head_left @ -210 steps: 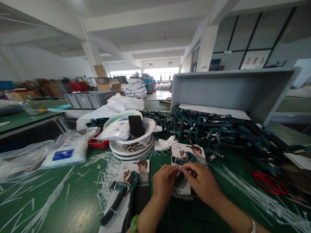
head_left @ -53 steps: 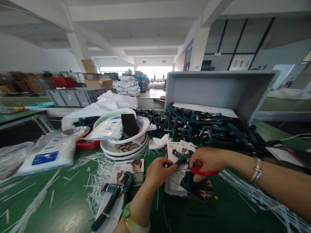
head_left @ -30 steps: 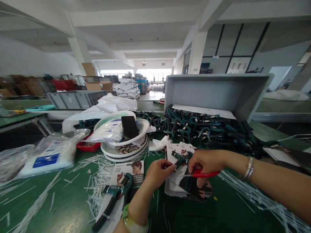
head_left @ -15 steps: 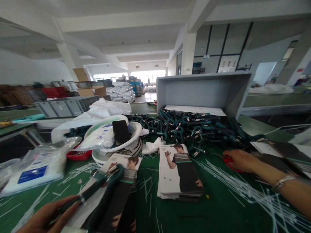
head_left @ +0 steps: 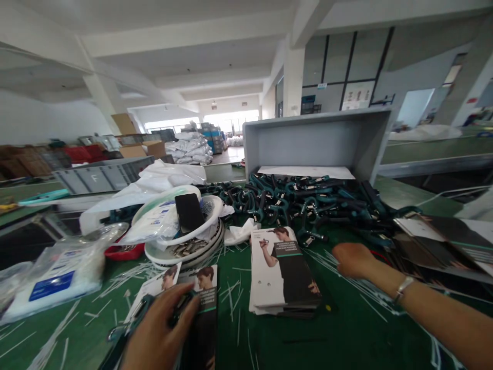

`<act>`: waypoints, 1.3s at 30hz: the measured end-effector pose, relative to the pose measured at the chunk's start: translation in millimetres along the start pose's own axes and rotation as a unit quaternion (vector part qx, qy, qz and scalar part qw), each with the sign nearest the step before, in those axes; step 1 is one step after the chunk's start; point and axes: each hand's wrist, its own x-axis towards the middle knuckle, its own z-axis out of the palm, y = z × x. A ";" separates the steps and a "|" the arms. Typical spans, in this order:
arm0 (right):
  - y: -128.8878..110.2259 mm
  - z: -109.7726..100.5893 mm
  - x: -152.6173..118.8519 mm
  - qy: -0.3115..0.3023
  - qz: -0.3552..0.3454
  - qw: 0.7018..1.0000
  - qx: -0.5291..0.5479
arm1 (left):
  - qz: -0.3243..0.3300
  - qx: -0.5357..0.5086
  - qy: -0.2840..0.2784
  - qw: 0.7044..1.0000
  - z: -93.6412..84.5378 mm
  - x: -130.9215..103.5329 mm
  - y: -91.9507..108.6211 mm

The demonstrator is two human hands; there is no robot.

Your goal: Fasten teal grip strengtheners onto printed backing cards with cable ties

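My left hand (head_left: 159,326) is closed around part of a dark green hand-grip tool (head_left: 185,303), above printed cards (head_left: 206,308) at the lower left. Another green tool part (head_left: 123,334) shows beside its wrist side. At the right, my right hand (head_left: 352,261) has its fingers curled down over white ties (head_left: 327,262); what it holds, if anything, is hidden. A bit of a red handle (head_left: 381,257) shows behind that wrist. Between the hands lies a stack of printed cards (head_left: 285,272).
A heap of green and black tools (head_left: 308,200) spills from a tipped grey bin (head_left: 311,139). White bowls (head_left: 185,257) with metal parts and a phone (head_left: 189,213) stand left of centre. Plastic bags (head_left: 57,272), a red dish (head_left: 125,251) and more cards (head_left: 435,241) lie around.
My left hand has moved right and up over the cards, and the tool there has shifted. My right hand has moved left, away from the red-handled tool it was at.
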 end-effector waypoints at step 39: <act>-68.0 -42.1 3.8 -0.034 0.043 0.715 0.697 | -0.153 -0.640 -0.187 0.729 134.4 43.3 126.6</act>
